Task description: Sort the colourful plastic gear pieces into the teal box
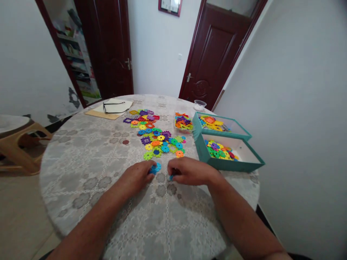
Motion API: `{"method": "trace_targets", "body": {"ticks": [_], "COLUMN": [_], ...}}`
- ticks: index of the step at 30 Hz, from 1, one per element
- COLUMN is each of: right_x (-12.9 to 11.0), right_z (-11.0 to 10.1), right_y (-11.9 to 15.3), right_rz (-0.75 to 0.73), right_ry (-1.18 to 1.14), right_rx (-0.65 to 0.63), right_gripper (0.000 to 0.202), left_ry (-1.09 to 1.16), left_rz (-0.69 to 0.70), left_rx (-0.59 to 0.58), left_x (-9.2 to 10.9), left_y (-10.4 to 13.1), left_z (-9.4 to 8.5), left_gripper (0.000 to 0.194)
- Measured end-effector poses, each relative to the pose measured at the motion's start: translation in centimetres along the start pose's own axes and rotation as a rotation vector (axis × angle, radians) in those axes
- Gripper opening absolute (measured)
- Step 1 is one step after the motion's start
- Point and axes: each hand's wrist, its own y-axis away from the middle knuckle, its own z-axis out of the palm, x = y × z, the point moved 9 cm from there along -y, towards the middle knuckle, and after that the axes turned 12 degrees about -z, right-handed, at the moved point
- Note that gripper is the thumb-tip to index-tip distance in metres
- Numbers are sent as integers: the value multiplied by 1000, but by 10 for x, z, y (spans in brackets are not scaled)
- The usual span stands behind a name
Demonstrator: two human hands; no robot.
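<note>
My left hand (142,172) pinches blue gear-shaped plastic pieces (155,168) just above the near middle of the table. To its right, my right hand (187,171) is closed, fingers curled, around a small blue plastic piece (171,177) that mostly hides beneath them. A gap separates the two hands. Beyond them spreads a pile of colourful gear-shaped and square plastic pieces (155,143), with a light green disc (148,155) and an orange disc (179,154) at its near edge.
At right stand two teal-rimmed box halves (230,167) holding more pieces. Beside them is a clear tub (183,128) of pieces, and farther back a small clear bowl (200,104). Glasses (116,108) lie on papers (101,114) at far left. A patterned cloth covers the round table (81,162).
</note>
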Motion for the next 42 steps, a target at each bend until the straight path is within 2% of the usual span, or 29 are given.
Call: {"method": "trace_targets", "body": {"ticks": [2, 4, 6, 9, 11, 13, 15, 17, 19, 23, 26, 29, 32, 37, 42], "right_x": [12, 32, 53, 80, 85, 77, 63, 49, 37, 26, 30, 36, 34, 35, 45], "right_z": [-43, -82, -109, -123, -124, -120, -110, -88, -56, 5, 35, 44, 47, 47, 46], "right_y": [23, 58, 96, 131, 133, 121, 97, 64, 31, -13, -29, -35, -39, -37, -33], "right_rz": [94, 255, 431, 616, 600, 488, 353, 233, 156, 178, 241, 290, 252, 271, 318], "right_ry": [126, 327, 560, 797, 853, 828, 723, 559, 392, 256, 253, 247, 199, 207, 206], "right_rx": [260, 519, 714, 834, 870, 898, 875, 761, 597, 379, 249, 240, 273, 298, 266], "right_gripper": [18, 18, 18, 21, 21, 19, 16, 14, 15, 21, 20, 15, 8, 12, 11], "left_ry": [17, 17, 3, -15, -20, -17, -16, -22, -17, 24, -12, -47, -48, 0, -12], "left_rz": [-16, -29, -27, -28, -39, -51, -60, -65, -71, -92, -89, -94, -96, -115, -81], "left_rx": [19, 20, 9, 10, 13, 13, 6, 0, 4, 15, -12, 4, 28, 50, 50], "left_x": [0, 0, 3, 5, 6, 7, 8, 10, 11, 10, 10, 8, 8, 8, 10], "left_y": [1, 1, 1, 0, -1, -2, -2, -1, 0, 1, 0, 0, 1, 3, 4], "left_z": [-3, -3, -3, -3, -4, -5, -6, -6, -8, -10, -6, -5, -5, -7, -7], "left_gripper": [49, 53, 52, 44, 38, 32, 25, 19, 23, 41, 29, 21, 19, 35, 23]}}
